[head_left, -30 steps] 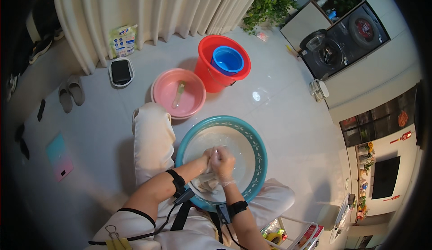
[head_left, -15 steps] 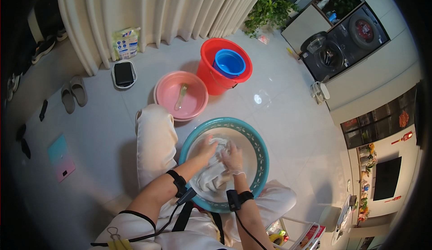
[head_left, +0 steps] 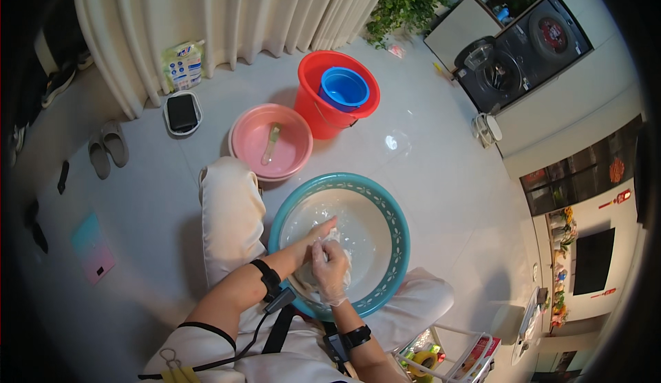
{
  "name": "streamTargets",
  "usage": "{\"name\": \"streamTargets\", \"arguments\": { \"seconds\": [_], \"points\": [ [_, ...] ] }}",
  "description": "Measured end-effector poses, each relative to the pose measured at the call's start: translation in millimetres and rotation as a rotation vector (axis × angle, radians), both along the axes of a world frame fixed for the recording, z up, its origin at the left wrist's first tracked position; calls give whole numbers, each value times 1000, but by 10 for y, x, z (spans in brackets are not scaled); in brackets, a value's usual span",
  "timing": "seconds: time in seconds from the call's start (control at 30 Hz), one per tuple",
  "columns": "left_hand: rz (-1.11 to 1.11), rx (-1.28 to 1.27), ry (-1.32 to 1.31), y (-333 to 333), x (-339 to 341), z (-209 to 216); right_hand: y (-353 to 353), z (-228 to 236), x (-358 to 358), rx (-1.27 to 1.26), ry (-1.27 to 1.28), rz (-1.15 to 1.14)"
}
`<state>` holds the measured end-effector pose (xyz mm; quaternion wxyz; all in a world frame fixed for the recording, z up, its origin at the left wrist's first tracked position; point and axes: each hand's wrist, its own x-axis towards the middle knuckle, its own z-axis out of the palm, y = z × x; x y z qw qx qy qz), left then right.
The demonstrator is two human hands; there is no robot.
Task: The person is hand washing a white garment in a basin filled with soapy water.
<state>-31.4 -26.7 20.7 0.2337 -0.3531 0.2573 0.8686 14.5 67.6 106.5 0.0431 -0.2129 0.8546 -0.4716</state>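
A wide teal-rimmed basin (head_left: 399, 245) of water stands between my knees. Inside it, a wet white cloth (head_left: 347, 273) is bunched up between my two hands, largely hidden by them. My left hand (head_left: 311, 240) grips the cloth from the left, its fingertips pointing to the far side. Wearing a thin clear glove, my right hand (head_left: 330, 267) is closed over the cloth, knuckles up, pressed close to the left one. Small bubbles float on the water beyond the hands.
Beyond the basin stand a pink basin (head_left: 241, 135) with a pale green brush (head_left: 270, 145) in it, and a red bucket (head_left: 313, 111) holding a blue basin (head_left: 343, 87). A white rack (head_left: 447, 335) is at my near right. Slippers (head_left: 115, 143) lie at left.
The cloth, spread lengthwise before, is now gathered between my hands. My right hand has turned over and come nearer, closing beside the left. The whole view has shifted slightly.
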Motion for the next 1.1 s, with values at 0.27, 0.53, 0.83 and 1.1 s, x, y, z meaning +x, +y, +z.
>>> {"name": "streamTargets", "arguments": {
  "seconds": [0.27, 0.53, 0.83, 1.1],
  "points": [
    [75, 129, 14, 196, 154, 154, 287, -53, -330, 80, 68, -45],
    [39, -377, 519, 6, 99, 543, 930, -304, -866, 126, 41, -51],
    [-297, -656, 891, 13, 173, 776, 1114, 134, -913, -70, -871, 241],
    [-368, -749, 613, -168, 138, 969, 1239, 245, -987, -493, -775, 264]
  ]
}}
